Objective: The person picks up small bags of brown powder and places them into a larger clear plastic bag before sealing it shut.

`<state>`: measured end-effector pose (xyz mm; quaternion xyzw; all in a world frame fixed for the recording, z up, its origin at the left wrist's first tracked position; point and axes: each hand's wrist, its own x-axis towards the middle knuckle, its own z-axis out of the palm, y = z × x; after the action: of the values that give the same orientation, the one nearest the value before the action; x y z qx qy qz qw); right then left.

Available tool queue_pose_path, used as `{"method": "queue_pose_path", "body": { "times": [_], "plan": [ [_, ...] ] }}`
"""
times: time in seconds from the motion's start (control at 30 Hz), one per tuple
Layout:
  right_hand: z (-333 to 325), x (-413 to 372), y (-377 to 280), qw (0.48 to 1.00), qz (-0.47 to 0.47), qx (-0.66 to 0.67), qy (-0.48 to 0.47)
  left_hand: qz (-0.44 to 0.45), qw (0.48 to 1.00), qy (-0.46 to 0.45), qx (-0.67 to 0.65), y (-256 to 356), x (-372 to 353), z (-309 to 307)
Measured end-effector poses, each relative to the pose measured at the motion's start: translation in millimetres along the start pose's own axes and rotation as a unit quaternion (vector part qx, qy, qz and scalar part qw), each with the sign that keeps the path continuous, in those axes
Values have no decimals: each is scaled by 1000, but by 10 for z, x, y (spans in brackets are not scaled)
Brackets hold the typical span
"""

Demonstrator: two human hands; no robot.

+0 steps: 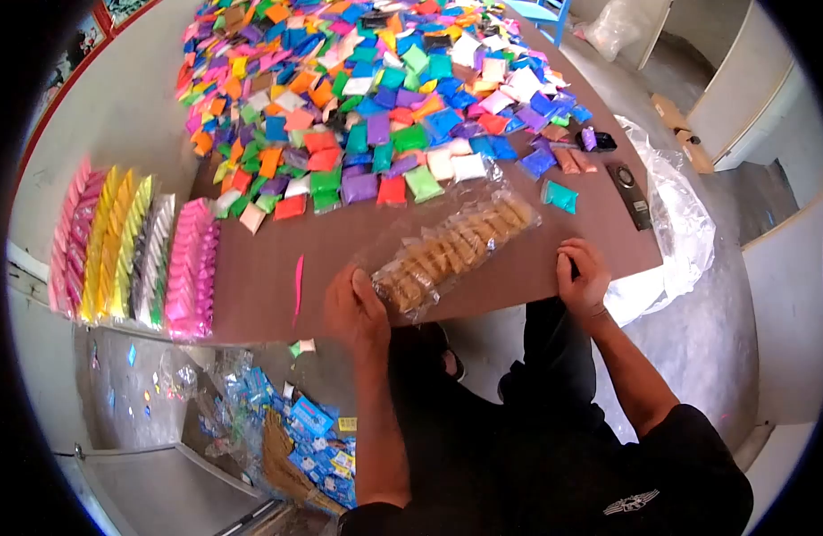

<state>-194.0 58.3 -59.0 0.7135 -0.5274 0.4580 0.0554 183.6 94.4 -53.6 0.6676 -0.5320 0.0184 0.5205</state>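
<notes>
A long clear plastic bag [456, 252] filled with a row of brown packets lies slanted near the table's front edge. At the bag's left end, my left hand [358, 308] is closed, its fingers curled against the plastic. My right hand [584, 275] rests by the front edge, right of the bag and apart from it. Its fingers are curled, and a dark spot shows between them that I cannot make out. A thin pink strip [299, 288] lies on the table left of my left hand.
Many colourful small packets [367, 107] cover the back of the brown table [250, 308]. Filled bags in pink [190, 268], yellow and white stand at its left edge. A black remote-like device [629, 195] lies at right. A broom [286, 456] and blue wrappers [326, 447] are below.
</notes>
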Motion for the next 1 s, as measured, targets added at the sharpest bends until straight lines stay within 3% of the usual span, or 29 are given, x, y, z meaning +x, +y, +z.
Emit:
{"method": "queue_pose_path", "body": {
  "times": [0.27,0.7,0.77,0.87,1.0],
  "plan": [
    [-14,34,-29,1000,-4,22,-6,63,998,8,-20,28,-9,2],
    [17,34,-17,1000,-23,-1,14,63,997,-2,-51,-68,-52,62],
    [-17,62,-75,1000,-24,-4,-5,25,1000,-17,-9,-60,-73,56],
    [-29,57,-46,1000,-21,-2,-6,45,999,15,-27,2,-55,51],
    [-24,63,-69,1000,-24,8,12,70,997,-14,-25,-35,-53,-5]
  ]
}}
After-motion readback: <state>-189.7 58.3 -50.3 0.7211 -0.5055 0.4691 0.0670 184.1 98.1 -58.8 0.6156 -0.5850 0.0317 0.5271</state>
